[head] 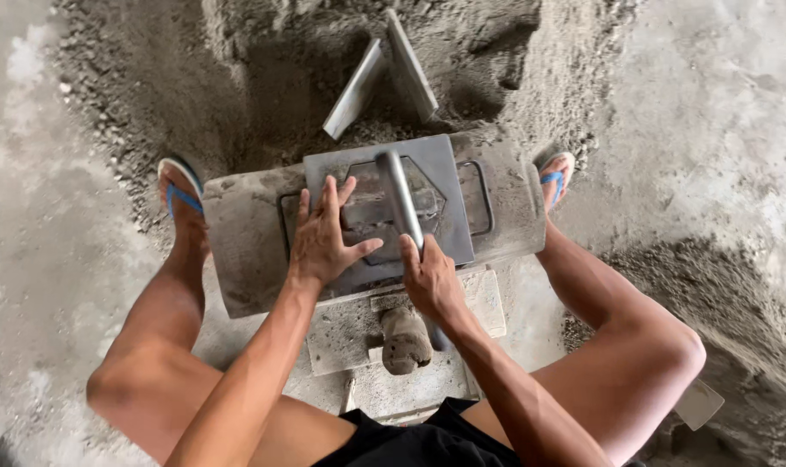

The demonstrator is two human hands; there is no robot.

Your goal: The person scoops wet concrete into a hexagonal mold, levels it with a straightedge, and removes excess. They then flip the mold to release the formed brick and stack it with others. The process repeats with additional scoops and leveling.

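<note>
on mould, handle points away

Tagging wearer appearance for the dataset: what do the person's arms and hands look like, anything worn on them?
Both arms are bare from the forearm down: no sleeves in view. The left hand and right hand have no gloves, and no rings, watch or wristbands are visible. The hands look dusted with grey grit. Otherwise worn: black shorts and blue-strapped flip-flops.

Grey sand pile fills upper frame; two flat metal plates lean in it, top centre. Blue flip-flops left and right. Concrete floor right.
</note>
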